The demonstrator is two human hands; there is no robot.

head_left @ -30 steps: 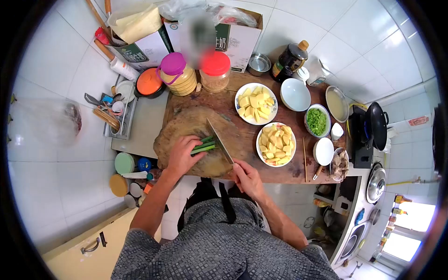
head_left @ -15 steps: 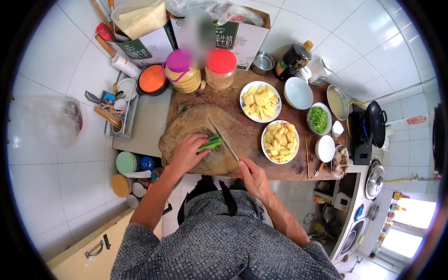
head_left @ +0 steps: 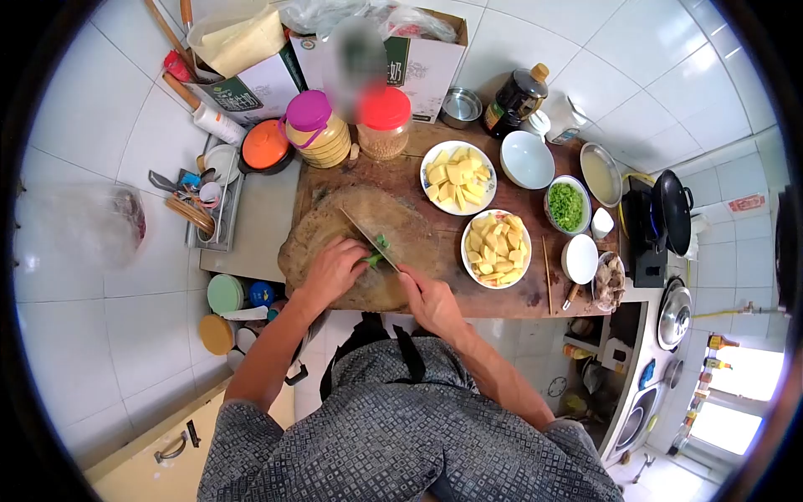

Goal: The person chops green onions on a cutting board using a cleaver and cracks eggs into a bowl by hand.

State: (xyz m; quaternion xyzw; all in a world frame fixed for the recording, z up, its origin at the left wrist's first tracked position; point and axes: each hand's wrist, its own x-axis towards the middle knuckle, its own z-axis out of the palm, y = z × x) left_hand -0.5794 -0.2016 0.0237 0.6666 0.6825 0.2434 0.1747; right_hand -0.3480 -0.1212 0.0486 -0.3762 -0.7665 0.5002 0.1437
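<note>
A round wooden chopping block (head_left: 335,219) lies on the table in front of me. My left hand (head_left: 333,269) presses down on its surface, fingers curled over green vegetable stalks (head_left: 372,260) whose ends stick out toward the blade. In my right hand (head_left: 432,303), the handle of a kitchen knife (head_left: 369,235) is gripped. Its blade slants up and left across the block, close to my left fingertips. Small cut green pieces (head_left: 382,241) sit on the blade's far side.
Two plates of cut yellow chunks, an upper plate (head_left: 423,180) and a lower plate (head_left: 465,266), stand right of the block. Beyond them are a bowl of chopped greens (head_left: 568,207), a white bowl (head_left: 527,161) and a wok (head_left: 672,213). Jars and a soy sauce bottle (head_left: 513,102) line the back.
The knife and my right hand have shifted left, nearer my left hand. Less green stalk shows beyond my left fingers, and small cut pieces now lie beside the blade.
</note>
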